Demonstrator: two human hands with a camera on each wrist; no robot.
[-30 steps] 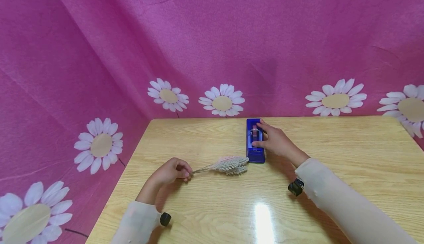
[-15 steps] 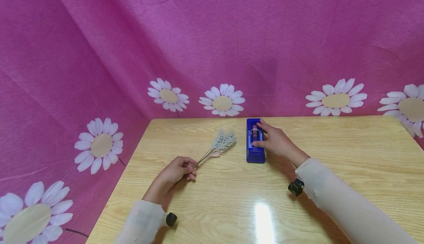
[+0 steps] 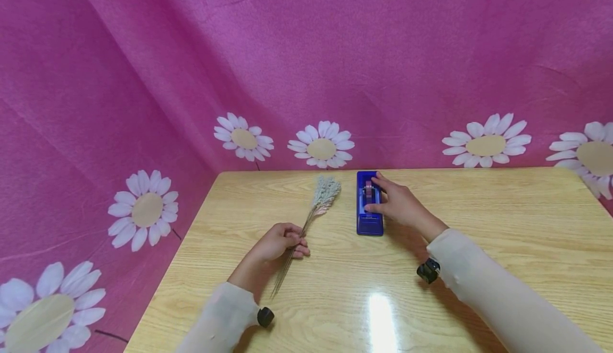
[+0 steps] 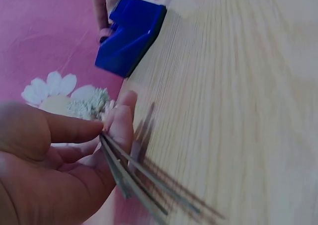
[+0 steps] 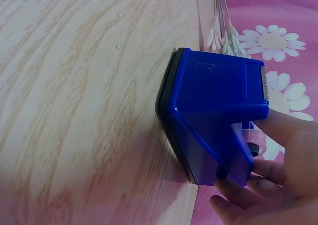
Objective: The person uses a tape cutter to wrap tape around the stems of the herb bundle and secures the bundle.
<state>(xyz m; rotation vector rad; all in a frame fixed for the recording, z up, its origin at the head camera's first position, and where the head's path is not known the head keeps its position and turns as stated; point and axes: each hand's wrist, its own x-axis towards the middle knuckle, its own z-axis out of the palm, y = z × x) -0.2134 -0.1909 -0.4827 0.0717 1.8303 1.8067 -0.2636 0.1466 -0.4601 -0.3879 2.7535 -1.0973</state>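
A blue tape dispenser (image 3: 370, 227) stands near the table's back edge, its serrated cutter and tape roll (image 5: 254, 139) showing in the right wrist view. My right hand (image 3: 399, 204) grips it from the right side, thumb and fingers around its upper part. To its left, my left hand (image 3: 283, 244) pinches a bunch of dried flowers (image 3: 326, 192) by the thin stems (image 4: 134, 178) between thumb and fingers. The pale green and pinkish heads point toward the back edge, while the stem ends slant down toward the front left, low over the table.
The wooden table (image 3: 479, 268) meets a pink cloth (image 3: 402, 65) with printed white daisies at its back and left. A bright light reflection (image 3: 381, 321) lies on the tabletop at the front. Small dark cameras (image 3: 428, 271) sit at both wrists.
My left hand has moved right and turned the flower bunch from lying sideways, heads beside the dispenser, to pointing away toward the back. The right hand and tape dispenser stay in place.
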